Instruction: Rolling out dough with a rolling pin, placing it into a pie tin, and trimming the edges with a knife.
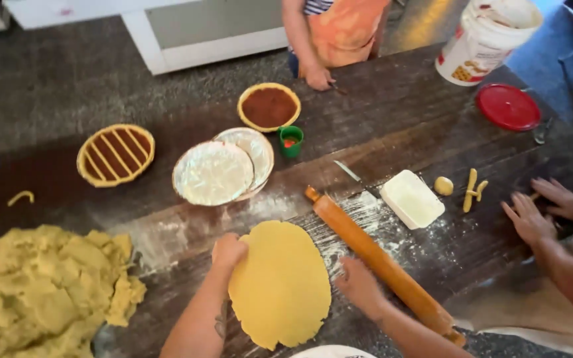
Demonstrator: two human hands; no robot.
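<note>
Left hand and right hand pinch our thin oval yellow dough sheet beside the long wooden rolling pin; uneven lifting could tear it

I see a baking kitchen. On the floury wood table lie a rolling pin, foil pans, pies and a big dough pile.
</note>
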